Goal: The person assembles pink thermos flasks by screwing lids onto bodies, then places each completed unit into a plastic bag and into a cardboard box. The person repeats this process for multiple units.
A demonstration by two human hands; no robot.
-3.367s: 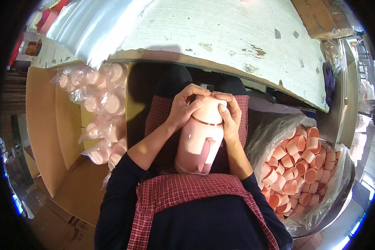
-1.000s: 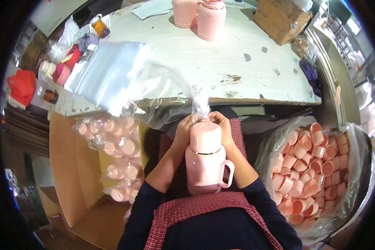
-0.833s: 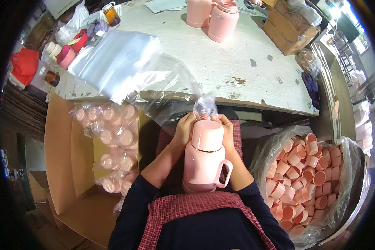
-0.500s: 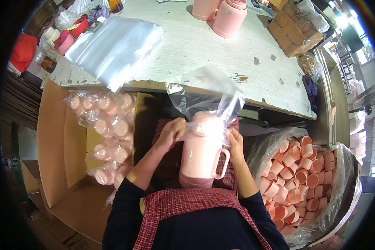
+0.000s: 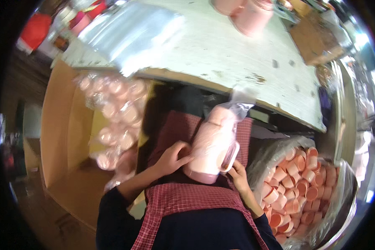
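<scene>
A pale pink jug (image 5: 210,141) with a side handle and a darker base stands tilted in my lap, its top leaning away and slightly right. Over it is a clear plastic bag (image 5: 242,98), its loose end bunched past the jug's top. My left hand (image 5: 174,159) is closed at the jug's lower left side, thumb against the wall, seemingly gripping the bag's edge. Below the handle, my right hand (image 5: 238,174) is closed with fingers pinched at the bag's lower edge. Motion blur softens the fingertips, and the bag's rim is hard to make out.
Clear bags (image 5: 131,35) lie stacked on the white table (image 5: 221,54), with more pink jugs (image 5: 253,17) at its far side. On the left, a cardboard box (image 5: 62,137) holds bagged pink items. A plastic-lined container (image 5: 349,187) of pink cups (image 5: 293,179) stands right.
The bag has come down over the jug from its top toward its base. Both hands have moved down to the jug's lower part. The jug now leans right, and the view has shifted.
</scene>
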